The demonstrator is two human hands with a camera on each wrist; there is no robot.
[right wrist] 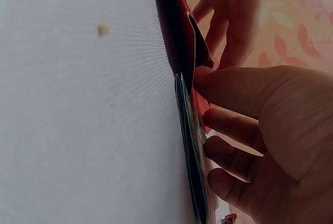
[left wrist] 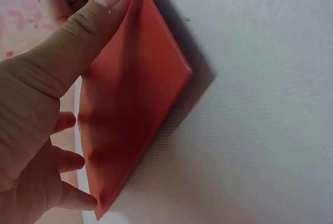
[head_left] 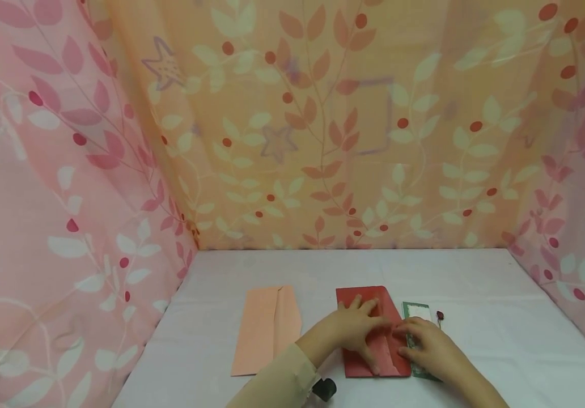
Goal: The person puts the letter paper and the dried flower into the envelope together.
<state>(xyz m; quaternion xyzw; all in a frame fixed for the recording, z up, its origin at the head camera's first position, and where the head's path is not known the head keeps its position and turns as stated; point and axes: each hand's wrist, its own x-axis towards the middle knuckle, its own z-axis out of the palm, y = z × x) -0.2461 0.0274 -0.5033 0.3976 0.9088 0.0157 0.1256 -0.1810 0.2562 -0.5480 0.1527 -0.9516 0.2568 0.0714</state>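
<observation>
A red envelope lies on the white table, its flap side facing up. My left hand rests across it with spread fingers, holding it down. In the left wrist view, the thumb lies along the envelope, the fingertips near its far edge. At the flap edge on the right, my right hand pinches with thumb and bent fingers. The right wrist view shows its thumb against the red paper; the index fingertip is hard to make out. A green-bordered card lies partly under the right hand.
A peach envelope lies to the left. A small dark red wax-seal-like piece with a thin stem lies beyond the right hand. Near the left sleeve is a black object. Patterned curtains stand around the table.
</observation>
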